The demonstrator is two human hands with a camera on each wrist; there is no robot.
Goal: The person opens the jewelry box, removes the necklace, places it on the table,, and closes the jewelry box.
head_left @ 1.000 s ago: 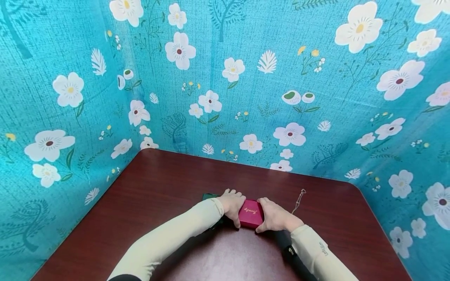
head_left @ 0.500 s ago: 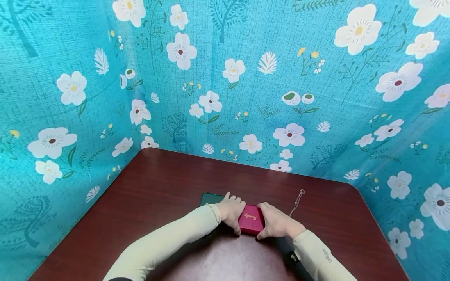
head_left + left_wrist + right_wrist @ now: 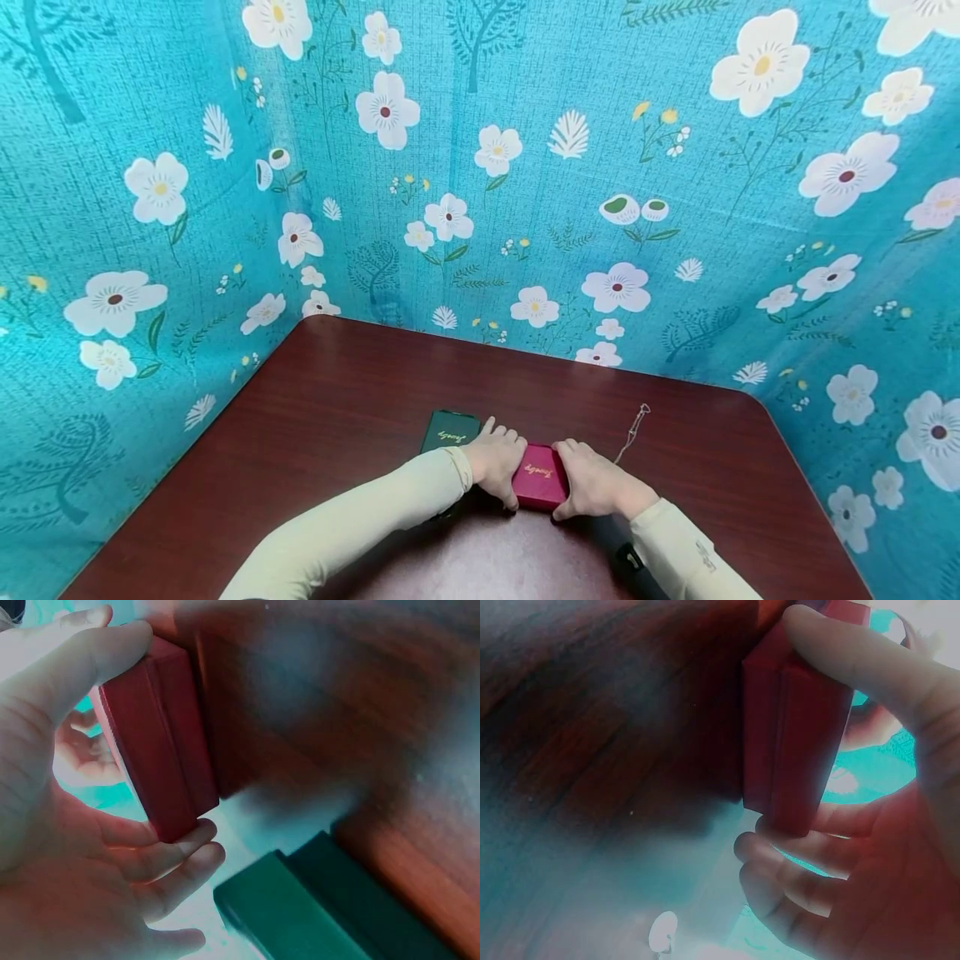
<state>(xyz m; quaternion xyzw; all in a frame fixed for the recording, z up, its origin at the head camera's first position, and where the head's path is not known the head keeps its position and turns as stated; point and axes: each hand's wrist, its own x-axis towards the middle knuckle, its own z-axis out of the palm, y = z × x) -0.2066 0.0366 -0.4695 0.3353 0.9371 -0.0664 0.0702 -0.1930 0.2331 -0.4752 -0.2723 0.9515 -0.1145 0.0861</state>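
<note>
A crimson jewelry box (image 3: 538, 477) with gold lettering lies flat on the table, its lid down, between both hands. My left hand (image 3: 495, 461) grips its left end, thumb on the near side and fingers at the far side. At the opposite end my right hand (image 3: 596, 483) holds it in the same way. In both wrist views the box's side (image 3: 161, 742) shows a seam between lid and base. Just left of my left hand lies a dark green jewelry box (image 3: 453, 432), partly hidden behind the sleeve.
A thin chain (image 3: 633, 433) lies on the table beyond the right hand, its near end hidden. The dark red wooden table (image 3: 360, 375) meets a blue flowered cloth (image 3: 465, 275) at the back and sides. A pale oval shape (image 3: 662, 932) appears blurred in the right wrist view.
Both hands have slid the crimson box toward the person and slightly right. More of the green box, including its gold lettering, has come into sight beside the left hand.
</note>
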